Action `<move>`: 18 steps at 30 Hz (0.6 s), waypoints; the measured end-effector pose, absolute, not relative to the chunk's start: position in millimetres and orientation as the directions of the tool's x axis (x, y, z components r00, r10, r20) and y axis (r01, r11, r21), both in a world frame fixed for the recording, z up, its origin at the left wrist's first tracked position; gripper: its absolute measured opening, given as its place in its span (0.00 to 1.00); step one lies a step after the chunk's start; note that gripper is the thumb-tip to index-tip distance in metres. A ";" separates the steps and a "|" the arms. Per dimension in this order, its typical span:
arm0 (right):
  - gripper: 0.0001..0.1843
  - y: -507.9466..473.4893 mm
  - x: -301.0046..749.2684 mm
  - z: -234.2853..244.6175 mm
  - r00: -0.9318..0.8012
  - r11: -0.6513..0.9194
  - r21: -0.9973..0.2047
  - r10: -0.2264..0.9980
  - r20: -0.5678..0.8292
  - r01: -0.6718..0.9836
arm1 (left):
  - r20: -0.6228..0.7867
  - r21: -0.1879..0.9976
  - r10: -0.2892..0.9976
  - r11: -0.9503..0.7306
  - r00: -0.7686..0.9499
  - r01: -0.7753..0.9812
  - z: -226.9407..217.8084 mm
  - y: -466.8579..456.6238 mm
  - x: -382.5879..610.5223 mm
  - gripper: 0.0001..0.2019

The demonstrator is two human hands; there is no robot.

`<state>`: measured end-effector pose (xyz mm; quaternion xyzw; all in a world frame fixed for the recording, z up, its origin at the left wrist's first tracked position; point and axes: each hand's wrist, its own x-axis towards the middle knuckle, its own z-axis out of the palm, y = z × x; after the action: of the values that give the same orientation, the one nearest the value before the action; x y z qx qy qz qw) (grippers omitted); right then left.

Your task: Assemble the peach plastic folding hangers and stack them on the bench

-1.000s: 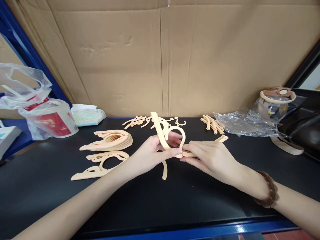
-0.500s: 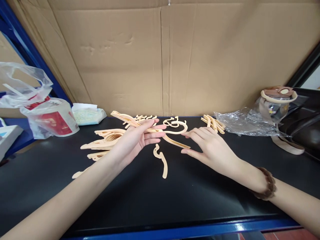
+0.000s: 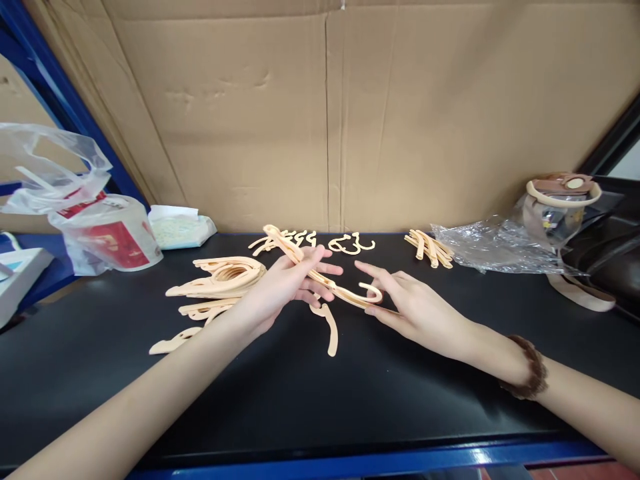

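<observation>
A beige plastic folding clothes hanger point(image 3: 345, 295) slants across the middle, above the table. My left hand point(image 3: 295, 277) holds it, thumb on top and fingers spread beneath. My right hand point(image 3: 413, 300) has its thumb and a curled finger at the hanger's hook and lower right end, its index finger stretched out. Below lies a single curved hanger arm point(image 3: 332, 333), its upper end partly hidden by my left hand. Left of that hand, a stack of hanger pieces point(image 3: 215, 287) rests on the table, partly behind my forearm.
Loose hooks point(image 3: 350, 245) and small hanger parts point(image 3: 280, 241) lie along the back. A bundle of beige strips point(image 3: 429, 249) sits back right, beside clear plastic wrap point(image 3: 480, 247) and a strapped bottle point(image 3: 555, 213). At left stand a bagged cup point(image 3: 115, 233) and a tissue pack point(image 3: 183, 230).
The hanger has turned and shifted right, its hook swinging down toward the front. My right thumb and finger now meet the hook end, with the index finger lifted.
</observation>
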<state>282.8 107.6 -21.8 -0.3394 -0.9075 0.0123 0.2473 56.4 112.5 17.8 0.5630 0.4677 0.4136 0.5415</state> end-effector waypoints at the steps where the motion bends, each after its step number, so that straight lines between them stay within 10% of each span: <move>1: 0.30 107.6 282.8 -22.4 -0.650 0.770 -0.188 0.621 0.439 0.609 | -0.054 0.993 0.974 0.028 0.221 0.115 16.8 111.9 57.2 0.20; 8: 0.27 106.3 284.2 -20.6 -0.635 0.736 -0.328 0.677 0.373 0.592 | -0.035 0.928 0.961 -0.070 0.273 0.366 11.5 111.2 57.9 0.23; 14: 0.16 104.5 284.5 -21.9 -0.565 0.703 -0.543 0.703 0.432 0.459 | 0.211 0.589 0.887 -0.451 0.411 0.670 5.9 106.7 58.8 0.14; 18: 0.14 104.6 285.5 -22.7 -0.527 0.706 -0.556 0.703 0.477 0.439 | 0.189 0.657 0.869 -0.459 0.458 0.599 6.3 107.8 58.8 0.10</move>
<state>285.5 104.6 -22.7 -0.3345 -0.8535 0.1875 0.3528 58.8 107.8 6.3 0.8135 0.4509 0.2599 0.2597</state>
